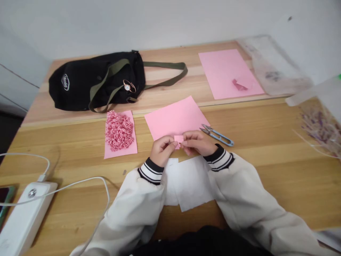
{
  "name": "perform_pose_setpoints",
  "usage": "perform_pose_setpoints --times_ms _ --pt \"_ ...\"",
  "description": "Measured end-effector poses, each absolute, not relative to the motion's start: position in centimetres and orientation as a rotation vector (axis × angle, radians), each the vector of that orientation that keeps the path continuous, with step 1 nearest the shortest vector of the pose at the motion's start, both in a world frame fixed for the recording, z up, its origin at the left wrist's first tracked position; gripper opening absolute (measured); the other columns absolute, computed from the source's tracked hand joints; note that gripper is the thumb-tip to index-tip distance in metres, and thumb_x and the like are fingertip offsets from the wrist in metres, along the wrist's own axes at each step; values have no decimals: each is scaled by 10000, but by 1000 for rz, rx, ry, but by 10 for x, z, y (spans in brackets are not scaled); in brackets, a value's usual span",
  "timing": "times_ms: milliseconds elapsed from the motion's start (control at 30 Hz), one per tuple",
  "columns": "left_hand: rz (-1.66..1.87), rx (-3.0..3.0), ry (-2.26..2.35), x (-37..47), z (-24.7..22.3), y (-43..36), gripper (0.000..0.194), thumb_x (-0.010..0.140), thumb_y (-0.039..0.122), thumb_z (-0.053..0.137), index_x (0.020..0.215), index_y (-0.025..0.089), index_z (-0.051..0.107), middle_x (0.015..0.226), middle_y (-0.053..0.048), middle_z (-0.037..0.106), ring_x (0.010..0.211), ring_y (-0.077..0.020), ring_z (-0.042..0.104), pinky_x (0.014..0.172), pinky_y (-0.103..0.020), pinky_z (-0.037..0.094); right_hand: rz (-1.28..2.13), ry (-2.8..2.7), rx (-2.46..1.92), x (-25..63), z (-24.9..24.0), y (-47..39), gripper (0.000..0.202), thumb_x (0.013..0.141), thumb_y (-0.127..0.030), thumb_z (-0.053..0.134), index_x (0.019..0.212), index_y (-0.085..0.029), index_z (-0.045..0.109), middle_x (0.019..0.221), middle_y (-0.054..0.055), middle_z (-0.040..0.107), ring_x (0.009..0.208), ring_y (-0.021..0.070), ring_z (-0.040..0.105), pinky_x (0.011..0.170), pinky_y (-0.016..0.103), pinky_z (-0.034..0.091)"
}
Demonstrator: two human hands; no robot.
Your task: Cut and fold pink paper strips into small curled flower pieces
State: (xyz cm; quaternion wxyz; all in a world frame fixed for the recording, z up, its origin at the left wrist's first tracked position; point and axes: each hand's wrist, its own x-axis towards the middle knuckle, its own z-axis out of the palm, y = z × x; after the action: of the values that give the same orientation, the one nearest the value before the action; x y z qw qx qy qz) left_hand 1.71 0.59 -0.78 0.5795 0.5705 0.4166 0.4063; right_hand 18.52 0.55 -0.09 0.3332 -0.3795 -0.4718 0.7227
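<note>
Between my two hands is a small piece of pink paper (178, 138), pinched at both sides. My left hand (161, 149) has its thumb and fingers closed on the left side, and my right hand (199, 143) closes on the right side. Behind them lies a larger pink sheet (173, 117), partly covered by my fingertips. Thread snips (218, 136) with blue handles rest just right of that sheet, blades apart, near my right hand. White paper sheets (191, 181) lie on the table between my forearms.
A pink card (108, 153) at left carries a heap of pink beaded stamens (119, 131). At the back are a black bag (80, 81) with a watch on it, and another pink sheet (223, 74). A white power strip (32, 209) with cables stands at front left. Plastic packaging (319, 128) lies right.
</note>
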Motion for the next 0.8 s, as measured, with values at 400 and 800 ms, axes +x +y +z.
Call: perform_pose_setpoints --times_ms 400,800 --pt "966 1201 942 14 -5 6 230 745 272 629 555 157 571 545 10 551 540 -99 477 566 -240 390 1909 -1207 -999 186 2 3 202 779 -301 615 707 -146 507 469 -49 518 374 49 396 373 166 286" --pt "1129 540 712 -3 -2 23 256 678 268 616 565 169 409 517 40 341 509 -76 389 560 -246 398 1943 -1279 -1144 174 -5 2 407 798 -143 526 1190 -86 436 595 -44 608 508 82 570 496 199 466"
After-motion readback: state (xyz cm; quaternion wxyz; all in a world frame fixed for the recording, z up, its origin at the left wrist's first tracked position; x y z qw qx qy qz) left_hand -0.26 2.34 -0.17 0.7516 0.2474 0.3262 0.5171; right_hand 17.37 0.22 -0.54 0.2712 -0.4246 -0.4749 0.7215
